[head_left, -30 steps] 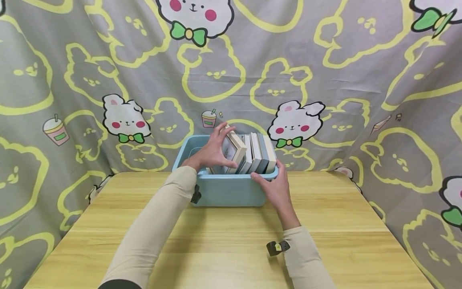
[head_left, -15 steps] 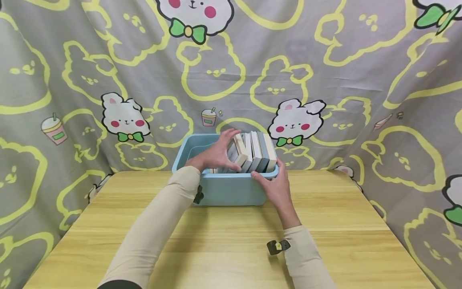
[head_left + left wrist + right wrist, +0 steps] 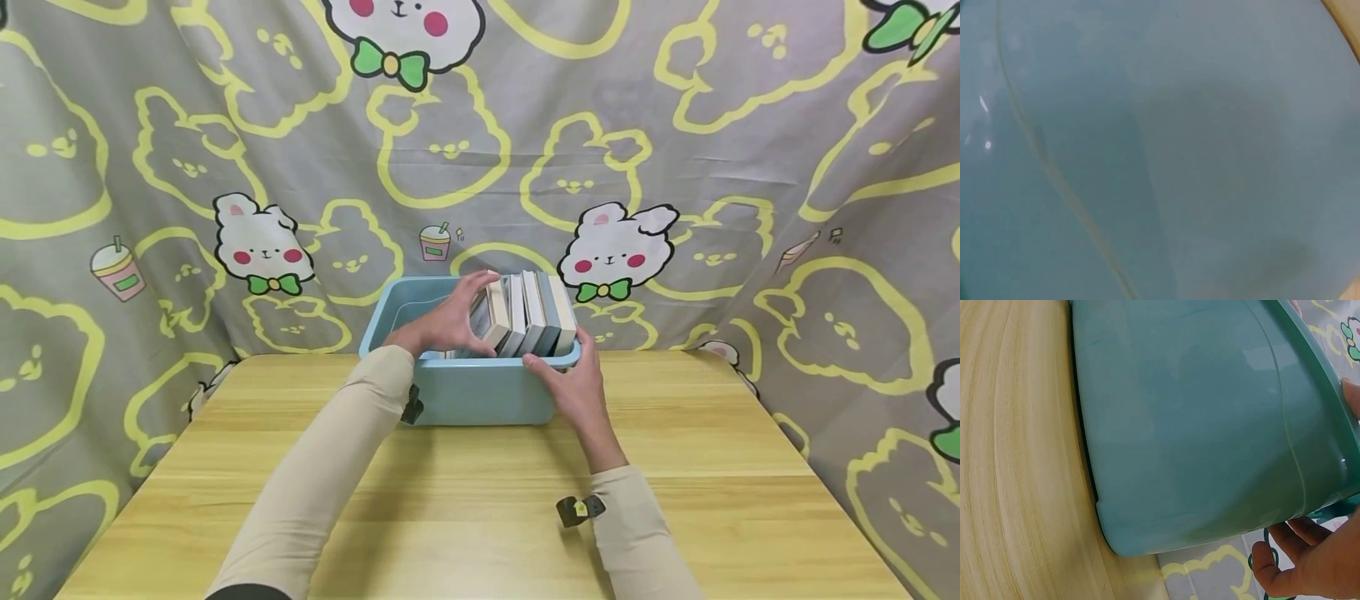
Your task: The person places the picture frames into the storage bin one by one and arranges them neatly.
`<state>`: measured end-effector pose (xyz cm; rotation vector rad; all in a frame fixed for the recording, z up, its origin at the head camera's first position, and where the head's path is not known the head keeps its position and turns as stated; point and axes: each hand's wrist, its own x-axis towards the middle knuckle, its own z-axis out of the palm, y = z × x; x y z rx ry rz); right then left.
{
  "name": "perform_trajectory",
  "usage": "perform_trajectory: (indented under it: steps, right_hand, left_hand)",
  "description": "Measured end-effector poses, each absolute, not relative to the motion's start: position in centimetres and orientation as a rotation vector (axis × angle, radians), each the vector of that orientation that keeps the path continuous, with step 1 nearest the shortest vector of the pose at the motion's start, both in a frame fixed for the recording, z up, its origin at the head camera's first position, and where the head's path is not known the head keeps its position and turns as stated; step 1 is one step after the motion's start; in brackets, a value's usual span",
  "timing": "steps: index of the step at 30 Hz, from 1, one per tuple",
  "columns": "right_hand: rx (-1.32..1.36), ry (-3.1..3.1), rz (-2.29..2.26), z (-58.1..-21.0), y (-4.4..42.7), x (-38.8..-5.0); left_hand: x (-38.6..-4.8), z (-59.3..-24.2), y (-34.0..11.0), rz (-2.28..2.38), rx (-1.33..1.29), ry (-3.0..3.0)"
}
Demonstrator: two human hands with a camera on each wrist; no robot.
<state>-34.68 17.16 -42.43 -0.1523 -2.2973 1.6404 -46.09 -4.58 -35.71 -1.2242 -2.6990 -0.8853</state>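
In the head view a light blue plastic bin [image 3: 480, 392] stands on the table. Several books [image 3: 534, 312] are lined up on edge in its right half, leaning slightly. My left hand [image 3: 448, 321] reaches over the front rim and grips the leftmost cream-edged book [image 3: 495, 312], thumb at the near end and fingers at the far end. My right hand [image 3: 576, 387] holds the bin's front right corner, its thumb over the rim. In the right wrist view, the right hand's fingers [image 3: 1285, 550] curl at the bin's side. Only blue bin wall [image 3: 1210, 156] fills most of the left wrist view.
The wooden table [image 3: 480, 500] extends toward me and to both sides of the bin. Behind it hangs a grey curtain [image 3: 450, 167] with cartoon animals, also along both sides. The bin's left part [image 3: 405, 312] shows its bare inner wall.
My left hand has moved slightly right, bringing the tilted leftmost book lower and closer against the row. The right hand stays on the bin's corner.
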Motion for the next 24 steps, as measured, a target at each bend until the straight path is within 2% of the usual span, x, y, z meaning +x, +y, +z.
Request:
perform_trajectory:
  steps: [13, 24]
  right_hand:
    - [-0.163, -2.300, 1.648, -42.4, 17.2, -34.8]
    - [-0.156, -2.293, 1.653, -42.4, 17.2, -34.7]
  left_hand:
    - [-45.7, -35.4, -4.4, -0.979, -1.224, -2.788]
    - [-44.6, -35.1, -4.1, -0.788, -1.151, -2.858]
